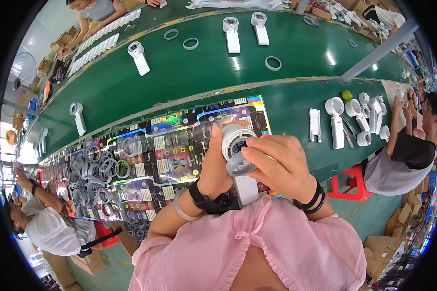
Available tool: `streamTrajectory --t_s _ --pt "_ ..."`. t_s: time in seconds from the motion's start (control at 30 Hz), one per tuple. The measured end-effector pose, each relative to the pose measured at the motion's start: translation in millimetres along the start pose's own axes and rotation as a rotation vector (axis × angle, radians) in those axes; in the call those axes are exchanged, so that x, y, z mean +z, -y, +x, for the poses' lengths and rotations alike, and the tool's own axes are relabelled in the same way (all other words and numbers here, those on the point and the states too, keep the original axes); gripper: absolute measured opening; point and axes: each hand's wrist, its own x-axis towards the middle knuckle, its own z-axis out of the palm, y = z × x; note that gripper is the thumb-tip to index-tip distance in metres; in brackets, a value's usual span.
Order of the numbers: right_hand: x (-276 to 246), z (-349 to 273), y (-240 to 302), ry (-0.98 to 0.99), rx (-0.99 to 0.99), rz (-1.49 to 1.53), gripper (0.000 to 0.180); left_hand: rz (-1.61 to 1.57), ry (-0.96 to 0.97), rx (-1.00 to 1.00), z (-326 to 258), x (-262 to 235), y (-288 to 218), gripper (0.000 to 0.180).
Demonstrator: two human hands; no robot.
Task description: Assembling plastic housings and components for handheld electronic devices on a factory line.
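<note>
My left hand (214,167) is closed round the round head of a white handheld fan (247,190). Its handle points down toward my chest, and the open face of the head shows dark parts inside. Between the fingers of my right hand (287,167) is a grey plastic ring (239,169), tilted against the lower rim of the fan head. My right fingertips also reach to the opening, hiding part of it. Left of my hands, a heap of loose grey rings (90,169) lies on a shiny printed sheet (167,165).
Beyond a raised ledge, a green belt (189,68) carries several white fans (232,41) and loose grey rings (273,63). More fan parts (336,123), a screwdriver (348,138) and a yellow-green ball (346,95) lie right. Co-workers sit either side; a red stool (352,186) stands right.
</note>
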Motion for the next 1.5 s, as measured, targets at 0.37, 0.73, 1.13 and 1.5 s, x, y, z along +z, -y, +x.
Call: streamTrajectory --t_s 0.37,0.73,1.13,1.5 --pt "7.0 -2.7 1.3 -0.059 0.016 -0.008 0.052 -0.14 -0.015 -0.085 -0.7 2.6 1.0 0.063" --pt "6.8 -1.9 3.9 -0.091 0.017 -0.004 0.054 -0.151 0.023 -0.067 -2.4 3.9 0.6 0.064" --pt "4.6 1.2 9.2 -0.115 0.108 -0.042 0.061 -0.076 0.031 -0.034 -2.5 7.2 -0.6 0.063" --pt "-9.3 4.9 13.0 0.03 0.2 -0.037 0.066 -0.006 0.044 -0.016 -4.1 11.9 1.7 0.055"
